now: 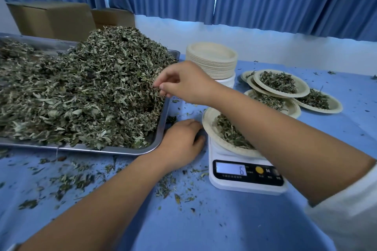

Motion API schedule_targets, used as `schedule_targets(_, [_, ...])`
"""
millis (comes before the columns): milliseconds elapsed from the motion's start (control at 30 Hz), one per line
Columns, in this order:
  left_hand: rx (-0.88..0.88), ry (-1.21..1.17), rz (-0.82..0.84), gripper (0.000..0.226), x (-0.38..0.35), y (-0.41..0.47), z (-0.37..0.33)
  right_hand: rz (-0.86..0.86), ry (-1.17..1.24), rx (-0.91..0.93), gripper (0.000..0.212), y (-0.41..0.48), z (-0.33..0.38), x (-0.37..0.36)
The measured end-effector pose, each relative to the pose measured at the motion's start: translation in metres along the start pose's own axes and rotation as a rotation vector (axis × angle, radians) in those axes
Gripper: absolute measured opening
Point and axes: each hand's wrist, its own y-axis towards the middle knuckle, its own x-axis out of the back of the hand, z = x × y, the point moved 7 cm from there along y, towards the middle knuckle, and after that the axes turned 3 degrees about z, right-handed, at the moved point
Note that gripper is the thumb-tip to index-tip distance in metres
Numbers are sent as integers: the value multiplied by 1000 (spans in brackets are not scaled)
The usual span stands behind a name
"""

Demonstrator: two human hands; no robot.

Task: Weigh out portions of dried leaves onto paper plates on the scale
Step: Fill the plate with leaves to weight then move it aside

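Item: weighing station, one portion in progress.

- Dried leaves (85,87): large loose heap at left of frame, in a steel tray (114,150). Crumbs lie scattered on the blue tabletop (204,220).
- Scale (222,155): lower centre-right. Its display (230,169) shows a single 6.
- Paper plate (209,126): sits on the scale with a small mound of leaves in it, partly hidden under the forearm.
- Right hand (181,83): reaches across the plate to the heap's right edge. The grip is nearly closed, fingertips drawn together on a small tuft of leaves.
- Left hand (181,142): rests palm down on the tabletop between the tray corner and the scale. The fingers are relaxed and the grip holds nothing.
- Stack of empty plates (212,59): centre, behind the scale.
- Filled plates (285,87): several, overlapping, at right.

Step in hand, as judged: topping up the plate on the scale, a pinch at a time. The target weight is not shown.

Next move calls for carrying the pinch back over the plate and dropping it gently. The forearm should stay off the plate rim so the reading remains true.
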Motion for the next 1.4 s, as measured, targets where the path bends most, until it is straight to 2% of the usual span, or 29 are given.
schedule_targets(133, [76,5,-69,27,5,3,3,-21,25,-118,18,-38,-26,26])
schedule_targets(300, [93,11,-84,24,5,4,4,-137,15,-235,20,-89,-54,61])
schedule_targets(433, [76,28,-66,25,2,4,4,-196,69,-289,19,-118,-65,73])
schedule_targets(533, [62,44,-62,23,2,4,4,-184,50,-261,17,-116,-58,70])
schedule_targets(700, [11,27,-89,12,6,3,-2,-42,-95,-82,13,-75,-14,35])
schedule_targets(833, [-1,56,-126,6,10,-1,-5,170,-321,76,18,-36,21,-14])
schedule_targets(967, [115,239,-101,34,3,-2,7,335,-579,72,36,-6,19,-56])
schedule_targets(1067, [144,221,-91,33,1,-2,9,382,-680,69,37,7,14,-74])
schedule_targets(1133, [154,208,-73,28,0,-2,8,396,-674,83,33,10,14,-80])
schedule_targets(1200, [119,86,-106,14,3,-3,5,369,-621,88,29,11,16,-78])
schedule_targets(1300, [-5,-45,-153,38,8,-2,-3,270,-489,79,23,12,20,-63])
schedule_targets(1400, [-26,-28,-107,26,9,-2,-6,172,-326,27,16,9,22,-42])
